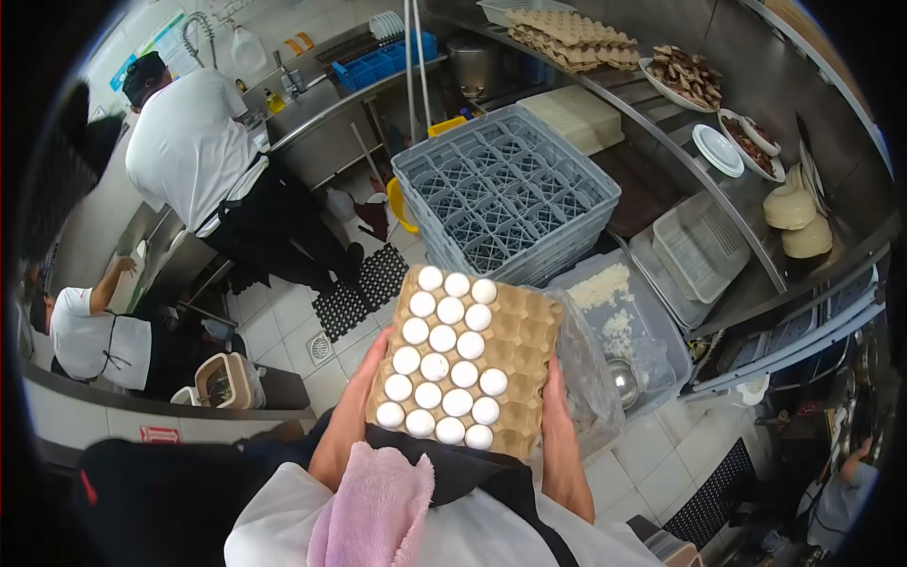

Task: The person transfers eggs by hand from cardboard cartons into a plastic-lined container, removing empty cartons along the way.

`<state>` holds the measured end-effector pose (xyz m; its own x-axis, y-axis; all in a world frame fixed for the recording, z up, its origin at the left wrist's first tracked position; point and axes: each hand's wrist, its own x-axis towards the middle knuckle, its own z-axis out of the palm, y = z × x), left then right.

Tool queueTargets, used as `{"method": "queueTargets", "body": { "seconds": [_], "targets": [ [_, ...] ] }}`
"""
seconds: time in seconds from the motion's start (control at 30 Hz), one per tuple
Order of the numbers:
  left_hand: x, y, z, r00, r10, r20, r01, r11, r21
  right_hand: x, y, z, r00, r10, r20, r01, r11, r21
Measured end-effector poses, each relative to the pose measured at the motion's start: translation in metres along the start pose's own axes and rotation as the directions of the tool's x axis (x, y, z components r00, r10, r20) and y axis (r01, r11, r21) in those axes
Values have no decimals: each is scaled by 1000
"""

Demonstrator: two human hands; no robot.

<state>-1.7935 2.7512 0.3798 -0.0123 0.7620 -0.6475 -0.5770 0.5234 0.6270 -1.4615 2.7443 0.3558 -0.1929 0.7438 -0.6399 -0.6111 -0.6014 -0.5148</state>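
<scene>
A brown cardboard egg tray is held level in front of my body. White eggs fill its left and middle columns, while the cups toward its right side hold none. My left hand grips the tray's left edge, and my right hand grips its right edge; most fingers of both are hidden under the tray. Just beyond the tray stands a stack of grey dishwasher racks. A pink towel hangs over my chest.
At right, a plastic tub holds white crumbs and a metal bowl. Steel shelving carries stacked egg cartons, plates and bowls. Two people in white shirts stand at left near a bin; another person is at lower right.
</scene>
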Motion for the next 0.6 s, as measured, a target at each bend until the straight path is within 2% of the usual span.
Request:
{"method": "queueTargets", "body": {
  "seconds": [0.13,0.27,0.3,0.33,0.37,0.4,0.5,0.53,0.6],
  "targets": [
    [6,31,23,997,39,65,-41,999,35,-17,-21,13,998,-56,-4,56,992,112],
    [37,61,40,983,70,170,-79,996,49,19,-45,33,984,-180,4,180,981,78],
    [15,17,10,961,146,236,-161,986,45,5,6,3,956,-282,81,279,959,47],
    [23,4,-10,930,213,299,-231,973,26,17,21,-2,937,-332,106,332,943,17],
    [23,8,-1,916,245,316,-252,968,-20,34,22,9,952,-290,95,289,957,27],
    [54,33,-7,919,209,335,-217,976,-14,47,15,33,971,-233,60,231,972,49],
    [196,152,12,907,100,408,-135,989,58,121,-46,115,939,-340,-40,342,936,80],
    [174,5,-45,849,249,466,-271,962,-21,114,29,-7,910,-401,107,402,916,16],
    [227,7,-56,809,226,543,-286,958,28,149,34,-10,932,-311,184,291,948,127]
  ]
}}
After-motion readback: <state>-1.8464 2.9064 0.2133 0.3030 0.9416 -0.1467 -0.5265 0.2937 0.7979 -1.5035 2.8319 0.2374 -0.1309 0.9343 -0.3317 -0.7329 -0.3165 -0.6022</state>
